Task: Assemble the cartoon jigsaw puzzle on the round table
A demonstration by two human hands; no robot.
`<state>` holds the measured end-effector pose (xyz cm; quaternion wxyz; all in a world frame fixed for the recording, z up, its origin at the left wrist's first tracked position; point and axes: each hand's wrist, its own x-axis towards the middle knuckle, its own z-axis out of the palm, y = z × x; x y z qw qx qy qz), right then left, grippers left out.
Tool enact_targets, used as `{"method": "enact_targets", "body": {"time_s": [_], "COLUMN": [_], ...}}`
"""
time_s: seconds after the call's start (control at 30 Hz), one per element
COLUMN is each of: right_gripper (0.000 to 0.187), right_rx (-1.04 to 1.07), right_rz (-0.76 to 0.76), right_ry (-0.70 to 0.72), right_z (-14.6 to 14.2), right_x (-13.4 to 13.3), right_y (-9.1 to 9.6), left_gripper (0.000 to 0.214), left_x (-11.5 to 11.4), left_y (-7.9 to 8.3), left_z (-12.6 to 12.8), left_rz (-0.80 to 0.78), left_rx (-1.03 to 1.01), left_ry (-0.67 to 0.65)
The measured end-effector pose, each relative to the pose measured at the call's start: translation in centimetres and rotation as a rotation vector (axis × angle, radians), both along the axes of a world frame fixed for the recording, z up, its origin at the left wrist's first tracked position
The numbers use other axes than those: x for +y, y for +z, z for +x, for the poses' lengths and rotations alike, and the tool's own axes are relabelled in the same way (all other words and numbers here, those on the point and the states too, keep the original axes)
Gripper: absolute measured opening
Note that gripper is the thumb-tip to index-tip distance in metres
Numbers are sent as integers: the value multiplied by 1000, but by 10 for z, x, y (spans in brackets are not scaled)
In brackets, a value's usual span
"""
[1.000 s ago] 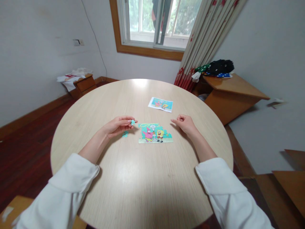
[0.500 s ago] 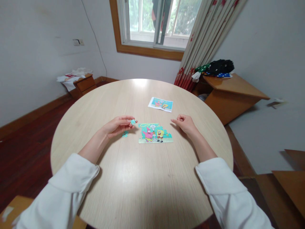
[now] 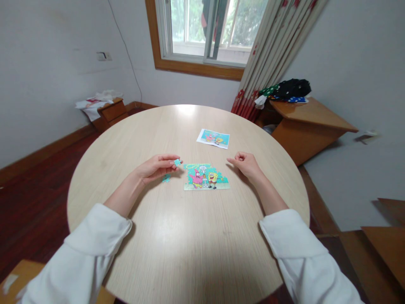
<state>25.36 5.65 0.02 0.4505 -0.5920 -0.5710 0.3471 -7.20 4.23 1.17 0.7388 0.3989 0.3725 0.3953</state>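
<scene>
A turquoise jigsaw piece (image 3: 177,162) is pinched between the fingertips of my left hand (image 3: 155,166), just off the upper left corner of a partly joined jigsaw puzzle (image 3: 205,180). The puzzle lies flat and shows a pink starfish, a squid and a yellow sponge; its upper right and left edges are uneven. Loose turquoise pieces (image 3: 166,178) lie below my left hand, partly covered by it. To the right of the puzzle, my right hand (image 3: 247,164) has its fingers curled in, one digit pointing left, with nothing visible in it.
Beyond the puzzle a printed picture sheet (image 3: 214,139) of the same scene lies on the round table (image 3: 196,236). A wooden cabinet (image 3: 306,126) with piled cloths stands behind on the right, by a curtain (image 3: 268,55). A small cabinet (image 3: 112,113) is at the left wall.
The piece in my left fingertips has turned and shifted very slightly to the right. My right hand and the puzzle look the same.
</scene>
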Motion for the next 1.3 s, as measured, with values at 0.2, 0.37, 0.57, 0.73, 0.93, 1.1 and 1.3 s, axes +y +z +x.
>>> {"method": "enact_targets", "body": {"time_s": [0.2, 0.37, 0.57, 0.73, 0.93, 1.1, 1.3], "right_gripper": [49, 48, 48, 47, 42, 30, 26], "right_rx": [-1, 0, -4, -23, -11, 49, -18], "right_rz": [10, 2, -11, 41, 168, 149, 185], "right_ry": [-3, -8, -10, -22, 34, 291, 491], "right_z": [1, 0, -2, -6, -28, -56, -73], "right_x": [1, 1, -1, -2, -12, -29, -42], "right_y": [-1, -2, 1, 5, 16, 18, 15], "left_gripper": [22, 24, 25, 32, 33, 26, 28], "left_x": [-1, -2, -1, -4, -14, -25, -30], "left_y": [1, 2, 1, 3, 7, 7, -1], "left_z": [0, 1, 2, 8, 32, 55, 71], "left_rz": [10, 27, 44, 71, 176, 234, 295], "left_rx": [-2, 16, 44, 64, 127, 200, 199], "left_ry": [-22, -33, -27, 2, 69, 66, 113]}}
